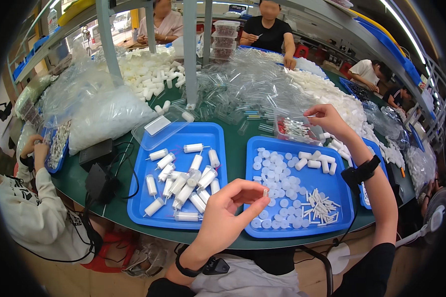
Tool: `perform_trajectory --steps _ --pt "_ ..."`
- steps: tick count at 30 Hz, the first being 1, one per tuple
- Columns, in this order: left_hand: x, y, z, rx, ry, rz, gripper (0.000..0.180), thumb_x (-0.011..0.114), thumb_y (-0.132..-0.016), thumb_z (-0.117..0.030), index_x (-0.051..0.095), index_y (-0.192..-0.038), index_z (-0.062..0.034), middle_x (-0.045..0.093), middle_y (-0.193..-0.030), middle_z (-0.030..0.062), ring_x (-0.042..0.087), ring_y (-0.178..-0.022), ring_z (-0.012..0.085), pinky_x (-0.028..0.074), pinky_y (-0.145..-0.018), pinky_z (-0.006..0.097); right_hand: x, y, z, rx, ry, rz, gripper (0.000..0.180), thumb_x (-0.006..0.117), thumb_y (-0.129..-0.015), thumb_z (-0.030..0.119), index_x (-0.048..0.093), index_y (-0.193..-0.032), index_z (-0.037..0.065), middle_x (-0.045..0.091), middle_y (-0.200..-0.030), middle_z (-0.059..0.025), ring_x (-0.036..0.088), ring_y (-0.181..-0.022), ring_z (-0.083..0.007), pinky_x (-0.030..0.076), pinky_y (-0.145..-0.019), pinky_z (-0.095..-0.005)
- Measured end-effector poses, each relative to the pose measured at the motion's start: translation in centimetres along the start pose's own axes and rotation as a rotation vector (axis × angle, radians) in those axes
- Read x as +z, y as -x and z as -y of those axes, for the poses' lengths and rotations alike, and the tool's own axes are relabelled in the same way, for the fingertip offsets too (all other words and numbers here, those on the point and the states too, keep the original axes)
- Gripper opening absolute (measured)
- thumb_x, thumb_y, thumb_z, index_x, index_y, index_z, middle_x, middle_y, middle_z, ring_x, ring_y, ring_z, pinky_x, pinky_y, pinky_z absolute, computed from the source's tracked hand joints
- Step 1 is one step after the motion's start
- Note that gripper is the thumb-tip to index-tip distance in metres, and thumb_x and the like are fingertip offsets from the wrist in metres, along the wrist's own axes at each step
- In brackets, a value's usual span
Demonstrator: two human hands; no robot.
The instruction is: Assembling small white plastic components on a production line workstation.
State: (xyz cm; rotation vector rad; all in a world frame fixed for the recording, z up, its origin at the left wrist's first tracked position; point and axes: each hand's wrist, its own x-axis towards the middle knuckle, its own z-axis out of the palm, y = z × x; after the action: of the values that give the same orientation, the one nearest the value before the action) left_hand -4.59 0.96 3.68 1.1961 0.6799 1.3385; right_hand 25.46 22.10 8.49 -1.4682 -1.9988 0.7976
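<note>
My left hand [230, 210] is raised over the front of the right blue tray [349, 198], pinching a small pale piece [265, 192] between thumb and fingertips. My right hand [327, 120] hangs above a clear plastic box [281, 133] of thin metal parts [295, 127] with red bits among them. Its thumb and forefinger are close together; what they hold is too small to make out. In the right tray lie translucent round discs [277, 180], a pile of thin white sticks [322, 208] and several white cylinders [316, 162].
A left blue tray [214, 136] holds white cylinders with wire ends [183, 185]. Behind it are a clear lid [158, 129], plastic bags [109, 109] and a metal post [190, 54]. Clear tubes [233, 89] are heaped farther back. Black adapters [100, 180] and co-workers flank the table.
</note>
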Motion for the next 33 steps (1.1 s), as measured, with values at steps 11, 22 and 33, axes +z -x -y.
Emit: perform_trajectory --steps 11,22,33 --pt "0.5 0.0 0.2 -0.003 -0.027 -0.018 0.019 0.065 -0.084 -0.002 0.059 -0.102 0.0016 0.061 -0.093 0.0065 0.061 -0.088 0.012 0.048 -0.08 0.026 -0.7 4.0 2.9 -0.054 -0.173 -0.039 0.017 0.062 -0.081 -0.002 0.064 -0.098 -0.003 0.065 -0.093 -0.007 0.063 -0.083 -0.0114 0.05 -0.077 -0.0238" --pt "0.8 -0.2 0.2 0.031 -0.088 -0.053 0.017 0.065 -0.082 0.004 0.059 -0.098 0.0018 0.059 -0.093 0.0059 0.058 -0.086 0.0119 0.046 -0.078 0.025 4.2 12.9 12.8 -0.496 -0.168 0.074 0.015 0.067 -0.076 -0.004 0.067 -0.091 -0.001 0.066 -0.088 -0.008 0.063 -0.08 -0.015 0.049 -0.073 -0.0266" --pt "0.7 0.1 0.5 0.089 -0.111 -0.002 0.014 0.064 -0.084 -0.002 0.061 -0.098 -0.0003 0.056 -0.093 0.0054 0.057 -0.081 0.0113 0.044 -0.075 0.024 5.1 14.0 13.2 -0.573 0.02 0.093 0.017 0.067 -0.074 -0.006 0.068 -0.088 0.002 0.064 -0.084 -0.0076 0.063 -0.078 -0.0183 0.049 -0.067 -0.0274"
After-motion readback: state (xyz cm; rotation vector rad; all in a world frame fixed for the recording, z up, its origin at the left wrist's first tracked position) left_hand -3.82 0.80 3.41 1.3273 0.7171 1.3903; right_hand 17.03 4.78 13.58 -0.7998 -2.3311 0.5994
